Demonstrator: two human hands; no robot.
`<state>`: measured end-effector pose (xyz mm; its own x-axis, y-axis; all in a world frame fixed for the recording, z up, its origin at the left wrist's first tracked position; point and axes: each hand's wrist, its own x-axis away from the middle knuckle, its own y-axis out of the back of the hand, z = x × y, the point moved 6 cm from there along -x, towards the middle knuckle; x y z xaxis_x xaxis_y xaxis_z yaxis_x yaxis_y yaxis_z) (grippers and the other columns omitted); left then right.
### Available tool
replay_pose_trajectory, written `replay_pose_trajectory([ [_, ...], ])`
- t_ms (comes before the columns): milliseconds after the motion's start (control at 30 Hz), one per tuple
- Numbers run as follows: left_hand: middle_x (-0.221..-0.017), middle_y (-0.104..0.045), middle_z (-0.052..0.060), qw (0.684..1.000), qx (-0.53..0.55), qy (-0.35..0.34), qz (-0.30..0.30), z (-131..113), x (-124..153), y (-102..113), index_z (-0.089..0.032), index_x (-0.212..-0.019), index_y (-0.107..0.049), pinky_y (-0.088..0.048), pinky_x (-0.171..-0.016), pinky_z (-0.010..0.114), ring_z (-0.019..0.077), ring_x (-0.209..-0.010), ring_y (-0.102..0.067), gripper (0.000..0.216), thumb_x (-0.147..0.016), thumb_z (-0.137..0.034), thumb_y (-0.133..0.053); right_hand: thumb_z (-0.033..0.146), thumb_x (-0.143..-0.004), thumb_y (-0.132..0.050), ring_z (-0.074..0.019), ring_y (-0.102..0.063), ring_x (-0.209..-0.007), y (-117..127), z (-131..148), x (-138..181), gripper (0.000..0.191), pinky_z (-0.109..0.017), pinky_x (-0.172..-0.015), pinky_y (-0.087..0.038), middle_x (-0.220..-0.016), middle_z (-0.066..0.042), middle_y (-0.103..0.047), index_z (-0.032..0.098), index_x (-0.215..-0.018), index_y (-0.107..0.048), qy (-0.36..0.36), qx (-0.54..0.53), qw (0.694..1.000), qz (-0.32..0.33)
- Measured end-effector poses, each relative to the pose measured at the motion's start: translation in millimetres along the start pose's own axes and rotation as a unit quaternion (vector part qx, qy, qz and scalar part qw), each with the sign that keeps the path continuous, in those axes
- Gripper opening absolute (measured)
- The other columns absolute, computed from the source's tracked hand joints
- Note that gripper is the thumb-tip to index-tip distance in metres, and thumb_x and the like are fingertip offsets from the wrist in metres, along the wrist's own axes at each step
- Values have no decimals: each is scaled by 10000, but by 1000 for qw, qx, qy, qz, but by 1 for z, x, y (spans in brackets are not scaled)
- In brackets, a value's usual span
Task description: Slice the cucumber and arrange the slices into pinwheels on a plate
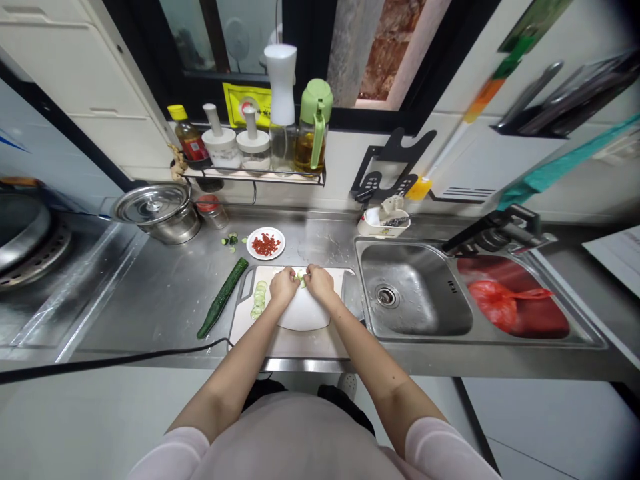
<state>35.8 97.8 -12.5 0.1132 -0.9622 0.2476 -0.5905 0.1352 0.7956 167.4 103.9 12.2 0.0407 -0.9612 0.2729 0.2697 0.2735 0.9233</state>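
Both hands meet above a white plate (306,315), whose far side they hide; it lies on the cutting board (280,345). My left hand (283,285) is closed, its fingertips pinching thin pale-green cucumber slices (300,275). From the other side, my right hand (320,281) pinches the same small cluster. How many slices are between the fingers cannot be made out. On the board's left part, a row of overlapping cucumber slices (259,299) lies flat. A dark green cucumber (223,298) rests on the steel counter, left of the board.
Behind the board stands a small white dish of red bits (266,244), with cucumber scraps (230,239) beside it. A lidded steel pot (163,213) is at back left. The sink (415,290) lies to the right, holding a red plastic bag (500,303). A seasoning rack (255,175) hangs above.
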Motion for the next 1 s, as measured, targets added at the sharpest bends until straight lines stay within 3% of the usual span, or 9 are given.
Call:
replay_pose_trajectory([
  [200,-862,-700,30,1000,-9,-22,-6,0,-2,-3,-231,-975,-609,-398,-716,267,199,-865,-637,187,-794,-263,-640,300,-942,-473,-216,-579,-1058,1,2,2,243,-271,-772,-396,-1110,-106,-658,199,-1128,-592,2,27,1000,-10],
  [500,-846,-680,19,999,12,-47,-15,-3,3,2,-218,-923,-615,-378,-687,251,168,-814,-614,110,-821,-259,-610,330,-980,-402,-196,-591,-1010,-3,-8,19,234,-268,-764,-383,-1118,-78,-655,216,-1088,-575,-29,-21,999,-37],
  [1000,-894,-675,31,999,-7,-44,-7,-5,-1,-2,-213,-885,-630,-373,-694,255,165,-819,-603,114,-825,-309,-628,361,-970,-442,-199,-618,-1021,-13,-7,27,236,-278,-778,-393,-1083,-81,-671,220,-1108,-573,-78,-17,997,4],
])
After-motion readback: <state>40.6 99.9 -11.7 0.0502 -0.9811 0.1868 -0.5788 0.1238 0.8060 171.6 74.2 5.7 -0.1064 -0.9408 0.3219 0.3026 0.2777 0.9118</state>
